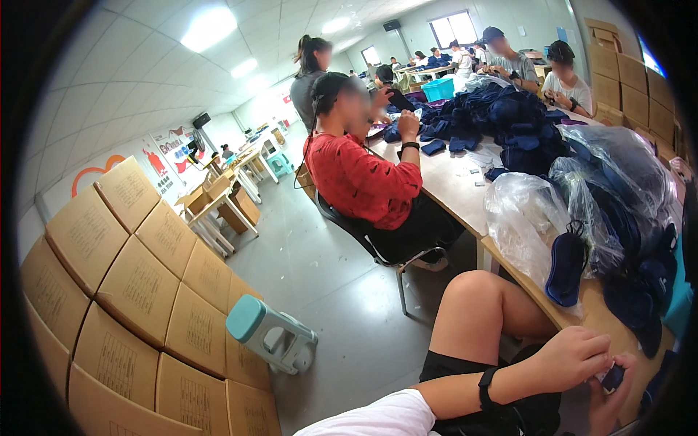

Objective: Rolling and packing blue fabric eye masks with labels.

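My left hand [574, 356], with a black band on its wrist, pinches a small dark blue fabric piece [614, 377] at the wooden table's edge [589, 320]. My right hand [608, 407] sits just below it, fingers curled up against the same piece. My bare knee [476, 305] rises to the left of both hands. A dark blue eye mask [566, 265] hangs over the table edge just above my hands.
Clear plastic bags [520, 214] and heaps of dark blue fabric [520, 120] cover the table. A person in a red top [360, 178] sits on a chair beside me; others work further back. Stacked cardboard boxes [138, 291] stand at left, with a teal step stool [269, 334] on the grey floor.
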Motion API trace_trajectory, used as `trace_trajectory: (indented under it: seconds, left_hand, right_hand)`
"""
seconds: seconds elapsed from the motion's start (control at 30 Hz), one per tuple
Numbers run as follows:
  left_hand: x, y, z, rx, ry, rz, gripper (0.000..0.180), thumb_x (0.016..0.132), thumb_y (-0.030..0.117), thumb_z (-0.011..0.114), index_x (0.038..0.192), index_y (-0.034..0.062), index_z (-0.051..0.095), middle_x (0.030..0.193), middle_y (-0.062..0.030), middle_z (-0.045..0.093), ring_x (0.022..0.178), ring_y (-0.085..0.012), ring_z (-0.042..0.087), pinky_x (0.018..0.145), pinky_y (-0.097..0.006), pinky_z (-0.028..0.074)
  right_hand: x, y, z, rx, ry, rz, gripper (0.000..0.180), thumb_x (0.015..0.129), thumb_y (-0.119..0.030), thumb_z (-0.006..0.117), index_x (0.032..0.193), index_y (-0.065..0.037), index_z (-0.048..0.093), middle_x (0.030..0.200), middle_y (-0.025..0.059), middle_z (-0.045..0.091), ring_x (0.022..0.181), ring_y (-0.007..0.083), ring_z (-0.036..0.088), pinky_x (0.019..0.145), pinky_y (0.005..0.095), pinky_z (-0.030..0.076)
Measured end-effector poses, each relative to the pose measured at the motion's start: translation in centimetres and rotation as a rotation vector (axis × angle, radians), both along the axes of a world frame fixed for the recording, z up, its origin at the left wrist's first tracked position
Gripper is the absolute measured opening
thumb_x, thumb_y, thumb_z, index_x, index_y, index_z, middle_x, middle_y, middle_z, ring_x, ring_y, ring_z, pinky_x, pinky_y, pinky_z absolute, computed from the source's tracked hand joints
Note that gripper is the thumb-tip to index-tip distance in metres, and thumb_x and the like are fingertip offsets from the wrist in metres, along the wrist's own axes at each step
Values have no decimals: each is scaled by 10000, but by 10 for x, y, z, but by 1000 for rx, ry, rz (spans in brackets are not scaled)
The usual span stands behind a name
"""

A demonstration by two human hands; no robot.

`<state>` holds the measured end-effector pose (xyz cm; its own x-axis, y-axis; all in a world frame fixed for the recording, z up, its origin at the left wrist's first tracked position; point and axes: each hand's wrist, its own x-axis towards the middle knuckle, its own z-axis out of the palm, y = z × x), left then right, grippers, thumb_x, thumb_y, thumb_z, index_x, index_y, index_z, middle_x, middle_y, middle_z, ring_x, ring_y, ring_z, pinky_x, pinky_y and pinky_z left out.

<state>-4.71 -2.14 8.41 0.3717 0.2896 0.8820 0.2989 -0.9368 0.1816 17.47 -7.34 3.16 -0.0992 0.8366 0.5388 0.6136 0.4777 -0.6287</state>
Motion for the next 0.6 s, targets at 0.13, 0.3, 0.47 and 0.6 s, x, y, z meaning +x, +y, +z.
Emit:
trace_trajectory:
  seconds: [0.13,0.3,0.47,0.6]
  left_hand:
    - [2,2,-5,-31,27,-9,216,792,172,689,961,49,630,871,-71,504,734,-248,577,620,-379,445]
    - [4,2,-5,-57,47,-18,200,805,166,684,958,48,631,870,-73,511,727,-249,589,611,-381,448]
    - [4,5,-10,-75,27,-25,192,814,160,688,955,44,629,861,-75,516,720,-248,591,601,-386,449]
    - [5,-1,-5,-62,32,-17,193,820,156,695,961,40,631,861,-76,523,721,-253,594,599,-389,451]
  right_hand:
    - [5,2,-6,-19,13,-2,614,948,-504,720,1239,-12,497,1189,159,493,1139,333,508,1059,432,389]
    - [4,-2,0,-57,-42,-33,596,948,-479,727,1242,-13,498,1210,170,499,1160,354,511,1076,439,383]
    - [6,1,-4,-48,-67,-30,582,950,-467,727,1242,-18,499,1218,172,503,1170,359,515,1075,444,385]
    - [3,-2,2,-52,-15,-3,566,954,-453,727,1242,-22,498,1191,162,494,1143,348,512,1056,436,391]
